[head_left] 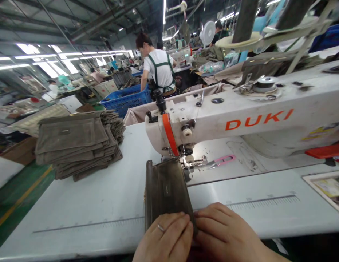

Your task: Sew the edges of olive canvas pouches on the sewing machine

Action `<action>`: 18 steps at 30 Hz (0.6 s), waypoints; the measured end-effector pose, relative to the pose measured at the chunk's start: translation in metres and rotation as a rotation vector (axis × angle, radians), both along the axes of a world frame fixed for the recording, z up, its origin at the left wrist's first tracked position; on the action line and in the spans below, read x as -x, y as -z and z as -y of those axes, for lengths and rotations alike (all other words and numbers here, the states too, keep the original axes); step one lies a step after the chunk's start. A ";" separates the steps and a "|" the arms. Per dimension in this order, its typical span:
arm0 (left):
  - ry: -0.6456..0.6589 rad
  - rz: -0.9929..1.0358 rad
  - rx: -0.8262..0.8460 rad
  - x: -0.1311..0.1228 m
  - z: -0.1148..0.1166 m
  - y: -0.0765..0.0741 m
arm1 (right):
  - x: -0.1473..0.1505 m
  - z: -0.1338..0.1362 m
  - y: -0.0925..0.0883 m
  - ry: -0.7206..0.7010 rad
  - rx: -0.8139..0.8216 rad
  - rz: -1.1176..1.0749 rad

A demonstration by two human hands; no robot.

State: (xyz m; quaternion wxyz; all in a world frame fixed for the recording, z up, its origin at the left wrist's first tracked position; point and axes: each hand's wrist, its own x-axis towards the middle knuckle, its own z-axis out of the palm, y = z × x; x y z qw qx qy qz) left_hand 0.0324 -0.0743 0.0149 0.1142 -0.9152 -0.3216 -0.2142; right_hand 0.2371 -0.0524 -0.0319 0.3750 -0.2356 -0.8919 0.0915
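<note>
Olive fabric [165,191] under flat left hand [165,236]

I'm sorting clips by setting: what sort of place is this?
Most likely a sewing factory: an industrial sewing machine with a dark fabric piece at its needle, a stack of cut fabric on the long table, and another worker among benches behind.

Cloth panel [166,191]: matt dark woven fabric. Stacked panels [76,145]: same cloth, slightly rough. Sewing machine [240,116]: finished in off-white semi-gloss paint, scuffed. Table [103,196]: smooth, pale. Snips [224,159]: handles moulded in pink plastic.
</note>
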 end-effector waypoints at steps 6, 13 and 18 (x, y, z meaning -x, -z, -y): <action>-0.045 0.154 0.121 0.003 0.002 0.010 | -0.004 0.004 -0.007 0.031 -0.024 -0.020; -0.156 0.123 0.175 0.015 0.004 0.005 | -0.001 0.000 -0.003 0.061 -0.075 -0.039; -0.161 -0.112 0.083 0.025 -0.007 0.014 | 0.000 -0.003 -0.001 0.067 -0.094 -0.020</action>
